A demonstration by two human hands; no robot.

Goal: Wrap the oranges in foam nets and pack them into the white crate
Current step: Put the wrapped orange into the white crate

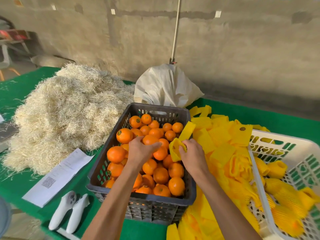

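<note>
Head view: left hand (pixel 142 149) cupped with fingers curled over an orange (pixel 150 139) in the dark crate (pixel 138 201); right hand (pixel 192 153) pinching a yellow foam net (pixel 176 149). White crate (pixel 256 170) at three o'clock, part-filled. Likely slip: net mouth pinched closed, orange snagging and dropping.

Loose oranges (pixel 161 175) fill the dark crate (pixel 138 200); yellow foam nets (pixel 221 146) heap at its three o'clock; netted ones lie in the white crate (pixel 259 181).

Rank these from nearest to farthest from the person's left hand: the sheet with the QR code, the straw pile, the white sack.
From the left hand:
1. Sheet with the QR code, on its left.
2. Straw pile, farther left and behind.
3. White sack, beyond the dark crate.
</note>
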